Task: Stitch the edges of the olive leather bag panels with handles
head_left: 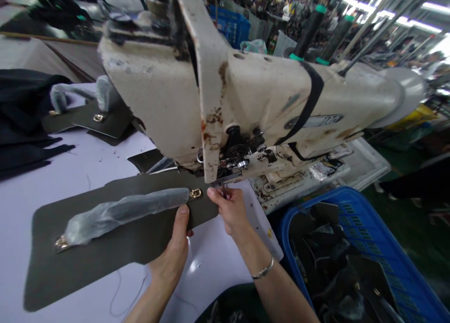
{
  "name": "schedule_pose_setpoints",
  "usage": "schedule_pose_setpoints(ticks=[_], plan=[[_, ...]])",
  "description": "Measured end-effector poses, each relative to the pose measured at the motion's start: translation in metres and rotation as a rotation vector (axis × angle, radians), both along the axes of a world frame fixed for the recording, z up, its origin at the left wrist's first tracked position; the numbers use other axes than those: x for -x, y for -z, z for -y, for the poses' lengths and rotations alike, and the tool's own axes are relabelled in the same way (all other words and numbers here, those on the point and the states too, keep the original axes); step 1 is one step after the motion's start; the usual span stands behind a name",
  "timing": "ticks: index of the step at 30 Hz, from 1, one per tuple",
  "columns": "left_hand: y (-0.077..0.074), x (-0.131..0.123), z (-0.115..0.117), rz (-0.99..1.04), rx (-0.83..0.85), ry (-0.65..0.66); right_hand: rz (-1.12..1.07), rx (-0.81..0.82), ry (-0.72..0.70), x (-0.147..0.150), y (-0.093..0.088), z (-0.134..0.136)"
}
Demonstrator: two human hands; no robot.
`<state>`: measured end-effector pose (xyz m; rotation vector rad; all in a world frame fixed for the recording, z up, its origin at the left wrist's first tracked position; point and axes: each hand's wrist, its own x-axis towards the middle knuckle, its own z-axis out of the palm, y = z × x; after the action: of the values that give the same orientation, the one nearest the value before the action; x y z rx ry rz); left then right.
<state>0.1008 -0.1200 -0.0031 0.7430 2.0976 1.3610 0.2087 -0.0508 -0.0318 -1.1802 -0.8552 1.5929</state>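
While L hand (170, 255) holds panel (140, 234), R hand (228, 210) is at sewing mach. (263, 102)

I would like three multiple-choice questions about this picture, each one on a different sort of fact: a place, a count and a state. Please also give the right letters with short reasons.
1. Where is the blue plastic crate?
A) On top of the sewing machine
B) Beside the white work table, at lower right
C) Behind the hands, on the far wall

2. How many gold metal fittings show on the dark panel under the left hand?
A) One
B) Two
C) Four

3. What covers the long piece between those fittings?
A) Clear plastic film
B) Blue cloth
C) Nothing

1: B, it stands past the table's edge.
2: B, one at each end of the long piece.
3: A, the wrinkled wrapping is see-through.
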Motion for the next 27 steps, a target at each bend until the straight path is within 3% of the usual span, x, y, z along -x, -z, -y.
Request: schedule_pose_setpoints(ticks=[5,12,14,17,19,20,22,24,26,27], plan=[[-0.004,0.001,-0.007,0.067,0.037,0.004,-0.106,0.079,0.099,0.009,0.001,-0.008],[-0.003,0.015,-0.007,0.066,0.182,0.291,0.008,0.014,0.125,0.011,0.003,-0.011],[-0.005,0.018,0.002,0.202,0.22,0.53,0.103,-0.032,0.076,0.006,0.002,-0.011],[-0.019,0.025,0.016,0.537,0.306,1.09,0.352,-0.129,-0.012,-0.009,-0.006,-0.01],[-0.035,0.038,0.013,0.604,0.282,1.274,0.536,-0.227,-0.015,-0.02,-0.016,-0.009],[-0.041,0.046,0.005,0.525,0.202,1.245,0.618,-0.285,0.024,-0.024,-0.023,-0.007],[-0.047,0.068,-0.026,0.19,-0.014,0.977,0.717,-0.387,0.136,-0.027,-0.038,0.0],[-0.038,0.091,-0.068,-0.267,-0.167,0.771,0.682,-0.424,0.162,-0.022,-0.054,0.009],[-0.019,0.109,-0.107,-0.701,-0.084,0.825,0.503,-0.36,0.014,-0.01,-0.068,0.02],[-0.008,0.116,-0.122,-0.743,-0.053,0.857,0.376,-0.292,-0.088,-0.003,-0.074,0.025]])
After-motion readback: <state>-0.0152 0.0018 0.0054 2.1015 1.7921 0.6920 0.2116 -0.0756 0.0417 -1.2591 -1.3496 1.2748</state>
